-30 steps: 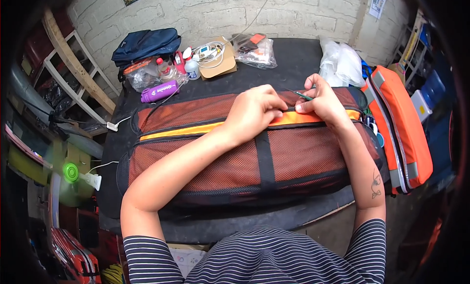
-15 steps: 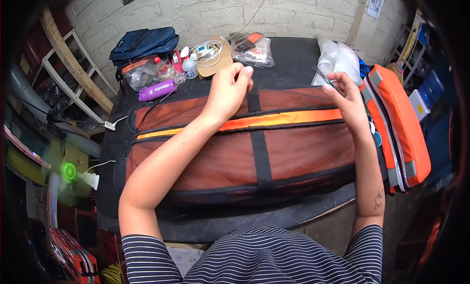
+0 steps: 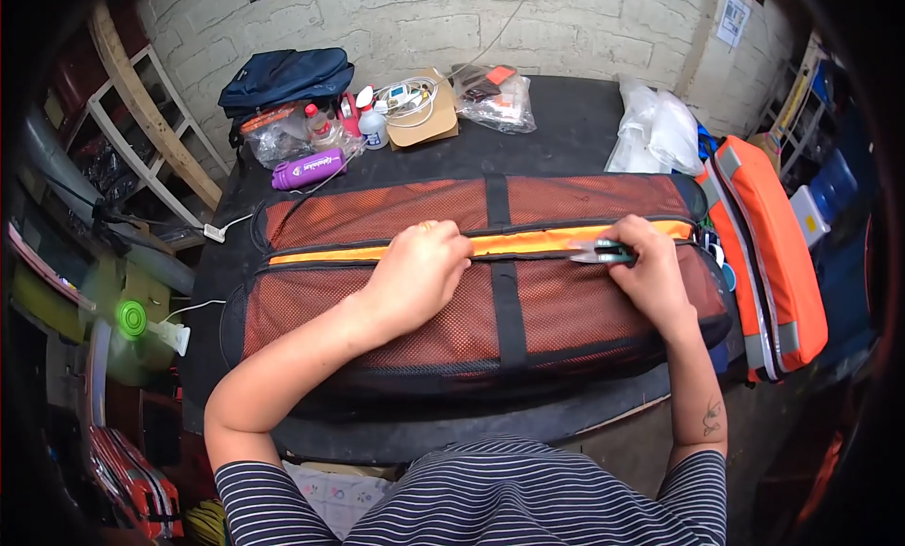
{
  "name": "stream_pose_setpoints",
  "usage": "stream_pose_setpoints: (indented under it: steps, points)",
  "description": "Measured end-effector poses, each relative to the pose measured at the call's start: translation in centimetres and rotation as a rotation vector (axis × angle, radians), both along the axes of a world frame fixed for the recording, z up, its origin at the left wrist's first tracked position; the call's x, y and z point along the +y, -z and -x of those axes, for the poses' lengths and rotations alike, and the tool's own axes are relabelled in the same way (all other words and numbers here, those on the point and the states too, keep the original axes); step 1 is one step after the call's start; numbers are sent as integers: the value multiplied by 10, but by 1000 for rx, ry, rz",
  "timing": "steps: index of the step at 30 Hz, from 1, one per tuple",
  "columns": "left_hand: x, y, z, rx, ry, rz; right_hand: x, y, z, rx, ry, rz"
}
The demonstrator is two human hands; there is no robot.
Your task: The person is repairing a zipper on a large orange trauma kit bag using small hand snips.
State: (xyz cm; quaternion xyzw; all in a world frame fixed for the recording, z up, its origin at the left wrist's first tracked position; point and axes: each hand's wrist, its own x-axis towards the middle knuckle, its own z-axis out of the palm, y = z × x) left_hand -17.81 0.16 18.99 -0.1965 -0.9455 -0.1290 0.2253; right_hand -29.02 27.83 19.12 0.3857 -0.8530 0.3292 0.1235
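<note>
A long black mesh bag (image 3: 405, 325) with orange showing through lies across the table in front of me. Along its top runs an open zipper, with a bright orange strip (image 3: 537, 240) between the two edges. My left hand (image 3: 421, 263) is closed over the near zipper edge, left of the black strap; whatever its fingers pinch is hidden. In my right hand (image 3: 646, 263) is a pair of small thread snips (image 3: 606, 253), green-handled, blades pointing left over the near edge of the strip. A gap along the strip separates the hands.
Behind the bag stand a purple bottle (image 3: 309, 169), a spray bottle (image 3: 373, 127), a cardboard box (image 3: 436, 130) with coiled white cable, and a navy backpack (image 3: 283, 82). White plastic bags (image 3: 653, 131) and an orange bag (image 3: 778, 254) sit at the right. A green fan (image 3: 132, 318) is at the left.
Both hands have come down and nearer from above the bag onto its zipper line. The snips moved with my right hand and now point left, low over the strip.
</note>
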Motion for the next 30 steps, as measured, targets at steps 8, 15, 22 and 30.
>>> stream_pose_setpoints:
  steps: [8,15,22,30]
  points:
    - [5,-6,-24,579,127,442,10,7,-18,603,-52,86]
    - [7,-4,-22,584,120,389,10,9,-19,540,-40,102]
    - [32,-15,-40,86,412,-64,-8,-6,-24,-99,2,339]
    - [-3,-24,-48,85,-331,-346,-44,-13,1,91,-292,-103]
